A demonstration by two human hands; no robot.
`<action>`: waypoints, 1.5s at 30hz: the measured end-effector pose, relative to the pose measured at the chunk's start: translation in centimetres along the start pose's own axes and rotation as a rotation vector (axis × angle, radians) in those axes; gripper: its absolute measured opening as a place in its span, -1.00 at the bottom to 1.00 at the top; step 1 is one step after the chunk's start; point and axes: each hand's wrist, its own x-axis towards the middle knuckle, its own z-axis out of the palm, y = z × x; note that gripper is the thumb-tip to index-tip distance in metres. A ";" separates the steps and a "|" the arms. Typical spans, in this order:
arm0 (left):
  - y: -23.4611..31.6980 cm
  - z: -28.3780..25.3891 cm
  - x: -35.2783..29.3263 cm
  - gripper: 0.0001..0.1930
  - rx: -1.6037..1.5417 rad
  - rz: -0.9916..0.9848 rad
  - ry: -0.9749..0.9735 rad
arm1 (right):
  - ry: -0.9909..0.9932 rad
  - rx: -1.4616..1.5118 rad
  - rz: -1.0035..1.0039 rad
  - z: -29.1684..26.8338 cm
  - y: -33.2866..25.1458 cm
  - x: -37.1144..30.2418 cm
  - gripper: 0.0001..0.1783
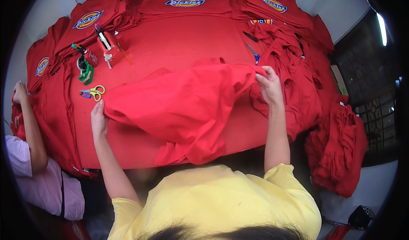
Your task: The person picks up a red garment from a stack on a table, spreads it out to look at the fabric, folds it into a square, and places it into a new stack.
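Note:
A red shirt [183, 99] is stretched sideways between my two hands above the red-covered table, its lower folds hanging over the near edge. At the left end, my left hand [99, 120] pinches the cloth between thumb and fingers. My right hand [269, 85] grips the opposite end, higher and farther from me. Just beyond my left hand lie yellow-handled scissors [98, 92] and a small blue-and-red thread snipper [86, 95]. Near my right hand, blue-handled scissors [254, 54] rest beside crumpled red shirts [289, 76].
Folded red shirts [149, 3] with printed emblems line the far edge. A green tape dispenser [86, 74], a red pen holder [90, 57] and another red holder [110, 48] stand at left. A heap of red shirts [336, 150] hangs at right. A co-worker's arm [34, 133] handles red cloth at left.

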 end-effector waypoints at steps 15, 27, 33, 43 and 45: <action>-3.7 1.3 -1.4 -0.77 0.276 0.024 -0.032 | 0.341 -0.856 0.129 2.7 10.7 0.7 -0.57; 21.6 -0.4 1.7 -0.78 0.269 0.913 -0.035 | 0.154 -0.391 -0.584 9.3 -20.1 4.3 -0.60; 14.9 1.3 5.3 -0.76 1.346 0.653 -0.297 | -0.028 -1.729 -0.255 -3.4 -11.2 5.5 -0.75; 20.1 3.5 9.2 -0.66 0.078 0.341 -0.379 | 0.104 -0.478 0.001 2.1 -16.8 7.7 -0.74; 23.3 3.2 7.8 -0.65 0.004 0.481 -0.305 | 0.096 -0.413 -0.133 2.6 -18.0 9.3 -0.77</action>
